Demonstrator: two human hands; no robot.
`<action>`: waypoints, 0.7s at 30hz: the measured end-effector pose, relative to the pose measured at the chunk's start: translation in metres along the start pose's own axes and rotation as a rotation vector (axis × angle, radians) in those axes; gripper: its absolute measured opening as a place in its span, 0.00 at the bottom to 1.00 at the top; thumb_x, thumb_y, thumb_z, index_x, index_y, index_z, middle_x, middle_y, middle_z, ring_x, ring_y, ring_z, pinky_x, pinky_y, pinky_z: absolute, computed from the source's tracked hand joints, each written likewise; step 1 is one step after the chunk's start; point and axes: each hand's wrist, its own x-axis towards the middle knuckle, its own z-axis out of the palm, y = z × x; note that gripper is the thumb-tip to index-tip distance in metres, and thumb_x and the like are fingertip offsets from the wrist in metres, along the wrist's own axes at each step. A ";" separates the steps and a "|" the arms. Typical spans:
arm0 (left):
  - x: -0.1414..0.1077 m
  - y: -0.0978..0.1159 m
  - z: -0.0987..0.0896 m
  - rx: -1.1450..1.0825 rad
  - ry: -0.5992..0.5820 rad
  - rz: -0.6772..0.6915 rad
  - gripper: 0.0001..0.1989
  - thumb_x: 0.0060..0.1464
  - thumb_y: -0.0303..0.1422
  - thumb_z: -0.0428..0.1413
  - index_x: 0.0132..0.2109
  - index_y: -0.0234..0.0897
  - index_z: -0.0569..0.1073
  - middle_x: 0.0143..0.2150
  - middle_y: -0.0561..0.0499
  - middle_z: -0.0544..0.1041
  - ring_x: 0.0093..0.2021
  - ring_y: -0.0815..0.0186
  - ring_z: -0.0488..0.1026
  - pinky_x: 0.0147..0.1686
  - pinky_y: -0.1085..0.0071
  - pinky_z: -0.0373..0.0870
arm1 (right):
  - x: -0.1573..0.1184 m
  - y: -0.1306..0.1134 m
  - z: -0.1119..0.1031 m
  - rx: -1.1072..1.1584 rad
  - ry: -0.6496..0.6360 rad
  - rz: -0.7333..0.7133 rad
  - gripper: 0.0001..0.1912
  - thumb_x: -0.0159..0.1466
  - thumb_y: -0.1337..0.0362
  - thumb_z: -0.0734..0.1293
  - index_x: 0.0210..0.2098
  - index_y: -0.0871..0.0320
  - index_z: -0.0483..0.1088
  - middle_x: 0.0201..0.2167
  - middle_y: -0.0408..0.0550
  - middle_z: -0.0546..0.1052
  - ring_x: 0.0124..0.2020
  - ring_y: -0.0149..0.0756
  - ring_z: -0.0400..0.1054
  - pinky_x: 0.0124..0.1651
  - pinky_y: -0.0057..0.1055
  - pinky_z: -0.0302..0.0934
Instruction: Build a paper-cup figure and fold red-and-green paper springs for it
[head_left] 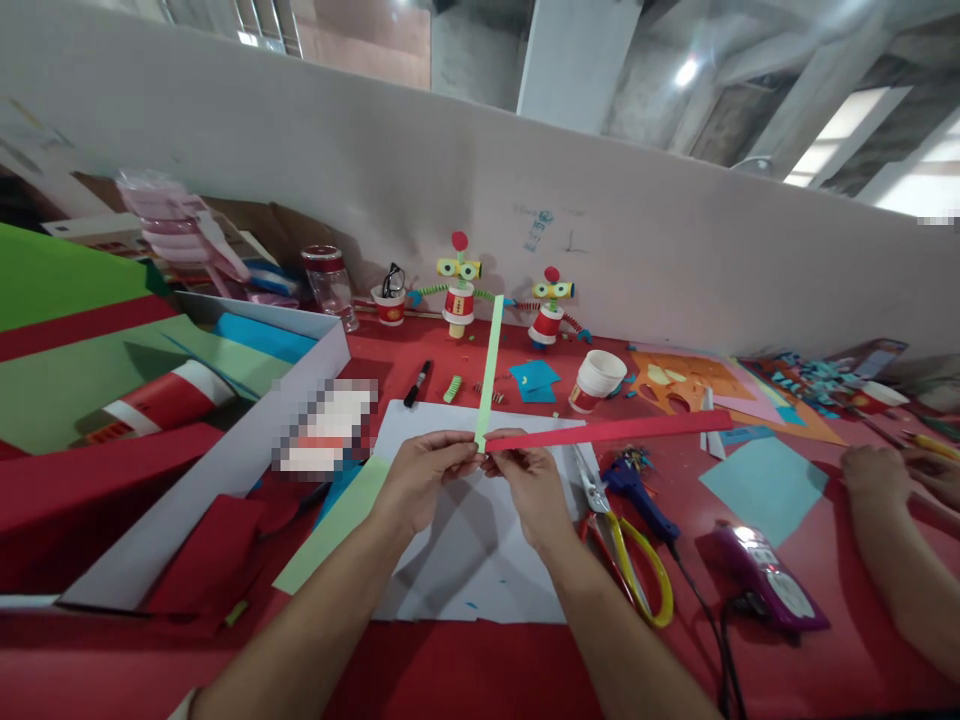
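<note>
Above a white paper sheet [480, 540], both hands meet at the joined ends of two paper strips. My left hand [424, 475] pinches the end of a light green paper strip [491, 360], which points away toward the wall. My right hand [531, 485] pinches the end of a red paper strip [622, 430], which reaches out to the right. Where the ends overlap they form a corner, partly covered by my fingertips. Beyond them stand two paper-cup robot figures, one taller [460, 300] and one smaller [548, 322], with folded paper arms.
Yellow-handled scissors [637, 570] and a blue glue gun [641, 500] lie right of the sheet. White cups [598, 378] stand behind. A box of coloured paper [247, 440] fills the left. A purple device [772, 580] and another person's arm [892, 540] are at right.
</note>
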 end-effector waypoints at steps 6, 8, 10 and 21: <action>-0.004 0.003 0.003 0.019 0.014 0.026 0.11 0.30 0.29 0.67 0.27 0.32 0.78 0.22 0.50 0.77 0.25 0.67 0.74 0.34 0.68 0.70 | 0.000 -0.001 -0.002 -0.032 -0.044 0.016 0.07 0.54 0.58 0.70 0.29 0.55 0.73 0.23 0.40 0.73 0.25 0.30 0.67 0.32 0.28 0.62; -0.005 0.003 0.004 0.031 0.005 0.046 0.10 0.31 0.29 0.67 0.26 0.32 0.78 0.21 0.51 0.77 0.24 0.68 0.73 0.34 0.68 0.70 | 0.000 -0.002 -0.004 -0.019 -0.071 0.033 0.07 0.55 0.59 0.70 0.29 0.56 0.73 0.23 0.39 0.72 0.26 0.29 0.67 0.33 0.28 0.62; -0.006 0.002 0.004 0.046 -0.013 0.056 0.09 0.33 0.29 0.67 0.27 0.32 0.78 0.22 0.50 0.78 0.25 0.67 0.74 0.36 0.68 0.70 | 0.001 -0.003 -0.005 0.000 -0.068 0.055 0.07 0.54 0.59 0.71 0.29 0.56 0.74 0.23 0.40 0.73 0.26 0.29 0.67 0.33 0.28 0.62; -0.006 0.000 0.005 0.090 -0.074 0.090 0.06 0.32 0.31 0.66 0.21 0.34 0.78 0.22 0.47 0.79 0.27 0.65 0.75 0.39 0.65 0.72 | 0.002 -0.007 -0.006 0.003 0.022 0.113 0.09 0.47 0.59 0.74 0.28 0.56 0.77 0.24 0.43 0.77 0.28 0.32 0.70 0.37 0.32 0.65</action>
